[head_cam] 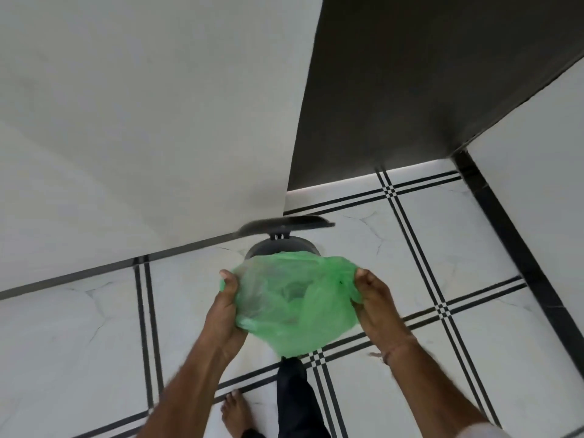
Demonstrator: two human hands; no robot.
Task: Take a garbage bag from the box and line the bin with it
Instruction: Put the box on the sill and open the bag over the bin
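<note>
A thin green garbage bag (294, 295) is spread open between my two hands, just above a small dark bin (281, 246) that stands on the floor against the wall. The bin's lid (284, 225) is raised behind it. My left hand (226, 306) grips the bag's left edge and my right hand (373, 303) grips its right edge. The bag covers most of the bin's mouth, so only the bin's far rim shows. No box is in view.
A white wall (142, 121) runs on the left and a dark panel (426, 90) at the back right. The floor (458, 248) is white tile with black lines. My bare foot (235, 412) and a dark trouser leg (297, 399) are below the bag.
</note>
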